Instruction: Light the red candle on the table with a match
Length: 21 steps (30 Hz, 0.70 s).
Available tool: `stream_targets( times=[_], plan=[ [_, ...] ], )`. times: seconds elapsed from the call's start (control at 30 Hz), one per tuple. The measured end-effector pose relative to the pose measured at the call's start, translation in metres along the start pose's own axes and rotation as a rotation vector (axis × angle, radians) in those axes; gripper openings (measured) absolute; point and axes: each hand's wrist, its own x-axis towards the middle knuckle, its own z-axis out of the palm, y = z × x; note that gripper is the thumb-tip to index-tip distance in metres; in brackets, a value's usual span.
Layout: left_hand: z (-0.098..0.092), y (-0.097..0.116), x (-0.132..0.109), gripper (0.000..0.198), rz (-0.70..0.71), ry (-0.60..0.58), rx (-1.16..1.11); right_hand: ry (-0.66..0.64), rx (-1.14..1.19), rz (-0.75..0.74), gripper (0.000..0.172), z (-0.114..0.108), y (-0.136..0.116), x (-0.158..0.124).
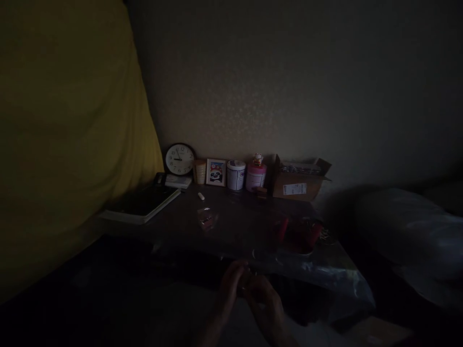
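Note:
In the dim head view, my left hand (230, 285) and my right hand (266, 300) meet just in front of the table's near edge. The fingers of both are bent inward and pinched close together around something small and dark, whose kind I cannot make out. Beyond them on the table (231, 236) lies a small clear packet or box with a pinkish content (206, 219). Farther back is a small white piece (201, 196). To the right of my hands, a dark red item with raised red sides (298, 236) rests near the table edge.
Along the wall stand a round clock (180, 159), a tan cup (199, 172), a framed panda picture (216, 172), a white tin (236, 175), a pink-lidded jar (255, 178) and an open cardboard box (298, 185). A large book (144, 205) lies left, by a yellow curtain (72, 120).

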Motion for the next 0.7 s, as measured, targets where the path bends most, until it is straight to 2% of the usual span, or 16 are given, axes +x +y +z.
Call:
stream_targets(
  times=[0.17,0.33,0.57,0.7],
  plan=[
    [-0.001,-0.003,0.002,0.024,0.033,-0.029,0.075,-0.003,-0.021,-0.010,0.011,0.002,0.002,-0.001],
    [-0.002,0.002,-0.003,0.025,0.038,-0.044,0.132,0.029,-0.057,-0.037,0.010,0.006,0.004,-0.002],
    [-0.006,-0.002,-0.007,0.040,-0.124,0.119,0.098,0.034,-0.057,-0.030,0.010,0.006,0.007,-0.003],
    [-0.006,0.000,-0.008,0.042,-0.137,0.122,0.140,0.030,-0.035,-0.016,0.013,0.002,0.003,-0.002]
  ],
)
